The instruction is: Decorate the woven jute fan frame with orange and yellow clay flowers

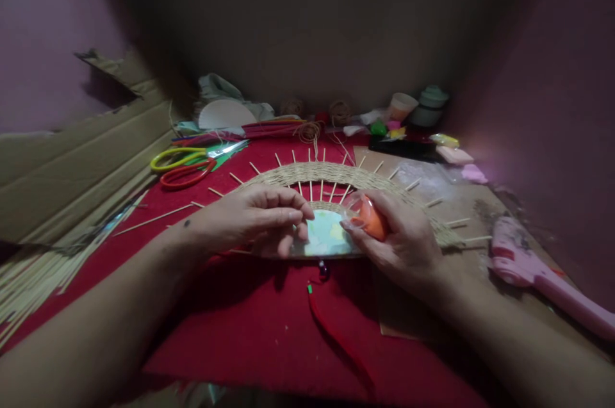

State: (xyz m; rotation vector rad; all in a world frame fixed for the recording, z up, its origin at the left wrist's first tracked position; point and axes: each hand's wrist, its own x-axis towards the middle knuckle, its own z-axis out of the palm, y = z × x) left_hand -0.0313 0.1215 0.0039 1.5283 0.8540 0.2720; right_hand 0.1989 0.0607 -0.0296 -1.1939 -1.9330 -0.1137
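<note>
My right hand [403,235] is closed around an orange lump in clear plastic wrap [372,219], which looks like modelling clay. Beside it, my left hand [269,219] has loosely bent fingers, somewhat apart, and nothing shows in them. Under and between both hands lies a half-round woven piece [312,172] with thin sticks radiating past its band. Its pale blue and yellow centre [329,232] shows between my fingers. A small dark bead [323,269] sits at its lower edge, and a red strip with a green end [331,331] lies below.
Scissors with yellow and red handles [185,168] lie at the left, near loose thin sticks [48,286] and a cardboard sheet [81,164]. A pink glue gun [533,267] rests at the right. Cups, twine and small coloured packets line the back of the red surface [269,344].
</note>
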